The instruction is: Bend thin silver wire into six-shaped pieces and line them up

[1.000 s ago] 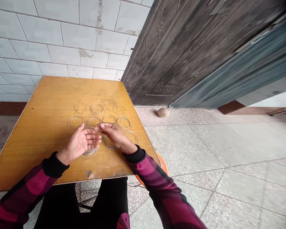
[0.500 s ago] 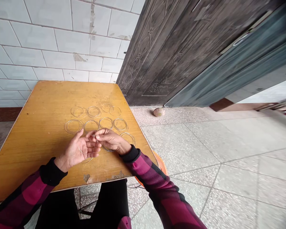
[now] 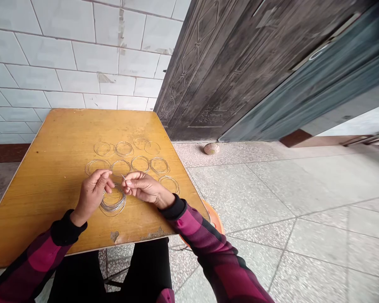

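A coil of thin silver wire (image 3: 113, 203) hangs between both hands just above the near part of the wooden table (image 3: 50, 168). My left hand (image 3: 93, 194) curls round the coil's left side, fingers closed on it. My right hand (image 3: 143, 187) pinches the coil's free wire end at its upper right. Several finished wire rings (image 3: 128, 156) lie flat in two rows just beyond the hands, and one more ring (image 3: 170, 183) lies right of my right hand.
The table's front edge (image 3: 139, 235) is chipped. A white tiled wall (image 3: 66, 54) stands behind it and a dark carved door (image 3: 240, 63) to the right. A small round object (image 3: 211, 148) lies on the terrazzo floor. An orange stool (image 3: 215, 218) shows under my right arm.
My left hand has turned from palm-up and open to closed over the coil. The coil has gathered between both hands, and my right hand now pinches its wire end.
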`<state>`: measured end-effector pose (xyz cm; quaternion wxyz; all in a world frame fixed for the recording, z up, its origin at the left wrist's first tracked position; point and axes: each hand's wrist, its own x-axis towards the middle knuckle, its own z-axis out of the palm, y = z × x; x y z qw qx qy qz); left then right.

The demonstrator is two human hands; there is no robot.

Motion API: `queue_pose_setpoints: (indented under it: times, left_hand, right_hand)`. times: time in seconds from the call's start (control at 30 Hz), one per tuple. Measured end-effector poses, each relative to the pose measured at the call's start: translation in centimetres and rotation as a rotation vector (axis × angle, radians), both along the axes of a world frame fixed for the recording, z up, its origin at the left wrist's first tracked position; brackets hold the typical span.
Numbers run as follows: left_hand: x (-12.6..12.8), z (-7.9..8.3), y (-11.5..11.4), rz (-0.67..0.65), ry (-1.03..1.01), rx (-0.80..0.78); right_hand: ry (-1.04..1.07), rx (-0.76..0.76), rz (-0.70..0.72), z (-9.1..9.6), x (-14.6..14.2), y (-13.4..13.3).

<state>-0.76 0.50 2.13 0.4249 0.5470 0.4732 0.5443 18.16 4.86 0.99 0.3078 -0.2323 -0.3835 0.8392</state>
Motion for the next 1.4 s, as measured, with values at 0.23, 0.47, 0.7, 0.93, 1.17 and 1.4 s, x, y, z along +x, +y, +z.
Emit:
queue_pose_setpoints:
  times: [0.23,0.47,0.7,0.93,1.17,1.4]
  left_hand:
    - [-0.3,-0.5,0.2,0.052,0.22,0.157]
    - [-0.5,-0.7,0.2,0.002,0.519,0.432]
    - [-0.6,-0.8,0.1,-0.086,0.45,0.335]
    - [-0.8,-0.4,0.0,-0.057,0.331,0.228]
    - [-0.9,-0.5,0.2,-0.045,0.314,0.173]
    - [-0.2,0.0,-0.1,-0.089,0.466,0.344]
  right_hand:
    - [0.04,0.025,-0.044,0.1,0.1,-0.1]
    - [0.016,0.004,0.002,-0.4,-0.5,-0.4]
    - [-0.013,0.005,0.043,-0.7,-0.8,-0.6]
    - [-0.022,0.061,0.028,-0.6,-1.1,-0.9]
    - [-0.031,0.105,-0.003,-0.5,-1.2,-1.1]
    - [0.009,0.02,-0.055,-0.5,-0.8,-0.5]
